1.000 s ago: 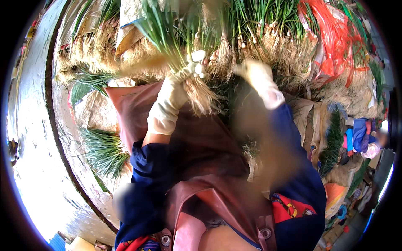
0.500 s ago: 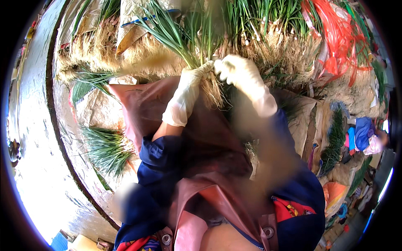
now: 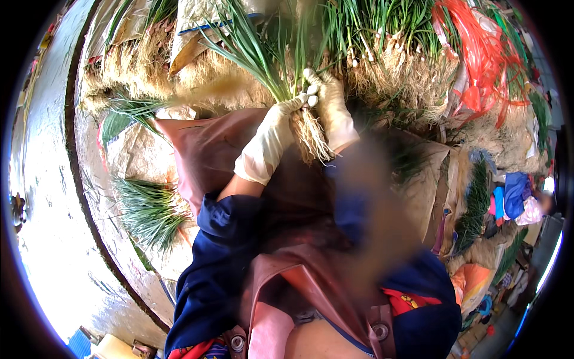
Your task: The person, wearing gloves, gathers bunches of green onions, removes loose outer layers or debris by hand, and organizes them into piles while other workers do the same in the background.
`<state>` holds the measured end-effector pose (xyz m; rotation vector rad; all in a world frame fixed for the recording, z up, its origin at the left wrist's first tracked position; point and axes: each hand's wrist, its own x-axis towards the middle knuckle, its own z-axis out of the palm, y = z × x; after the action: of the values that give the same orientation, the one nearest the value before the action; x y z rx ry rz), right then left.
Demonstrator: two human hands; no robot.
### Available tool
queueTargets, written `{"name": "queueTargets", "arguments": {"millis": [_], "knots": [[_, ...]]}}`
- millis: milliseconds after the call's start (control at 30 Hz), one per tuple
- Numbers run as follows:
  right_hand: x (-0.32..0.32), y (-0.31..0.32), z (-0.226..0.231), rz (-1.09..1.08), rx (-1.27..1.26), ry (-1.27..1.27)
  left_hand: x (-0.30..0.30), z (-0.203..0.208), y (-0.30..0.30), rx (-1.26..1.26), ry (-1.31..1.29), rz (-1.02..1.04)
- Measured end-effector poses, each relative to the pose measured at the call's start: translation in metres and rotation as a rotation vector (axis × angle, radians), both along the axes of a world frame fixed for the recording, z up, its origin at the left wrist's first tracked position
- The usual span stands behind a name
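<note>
Both my hands wear thin whitish gloves. My left hand (image 3: 266, 143) is closed round a bunch of spring onions (image 3: 254, 63) just above its bulbs. The green leaves fan up and away from me, while the pale stringy roots (image 3: 311, 136) hang toward my lap. My right hand (image 3: 335, 113) is against the right side of the same bunch, its fingers curled round the stems and white bulbs, close to my left fingertips. Beneath the hands, a brown apron (image 3: 218, 143) covers my lap.
Long rows of spring onions with tan roots (image 3: 382, 75) lie beyond my hands. Red plastic ties (image 3: 481, 54) hang at the far right. A smaller spring onion bundle (image 3: 152, 212) rests at my left. Another person (image 3: 520, 194) is at the right edge.
My right hand has moved left, its forearm swinging inward, and its fingers now curl round the bulb end. My left hand keeps its hold; the bunch has shifted slightly right.
</note>
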<state>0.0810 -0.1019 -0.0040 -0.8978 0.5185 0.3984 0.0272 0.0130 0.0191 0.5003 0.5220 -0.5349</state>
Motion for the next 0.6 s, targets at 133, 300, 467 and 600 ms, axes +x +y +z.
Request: {"name": "queueTargets", "arguments": {"millis": [133,300,467,600], "knots": [[-0.007,-0.031,0.023,-0.092,-0.268,-0.075,-0.007,0.009,0.008,-0.067,-0.078,-0.132],[-0.041,-0.138,-0.004,1.245,-1.448,-0.448,-0.011,0.046,0.039,0.056,-0.234,0.093],[0.02,-0.054,0.1,0.748,-1.61,-0.305,-0.014,0.027,0.032,-0.02,-0.314,0.128],[0.102,-0.042,0.067,0.786,-1.872,-0.386,0.003,0.008,0.012,0.088,-0.201,0.142]]}}
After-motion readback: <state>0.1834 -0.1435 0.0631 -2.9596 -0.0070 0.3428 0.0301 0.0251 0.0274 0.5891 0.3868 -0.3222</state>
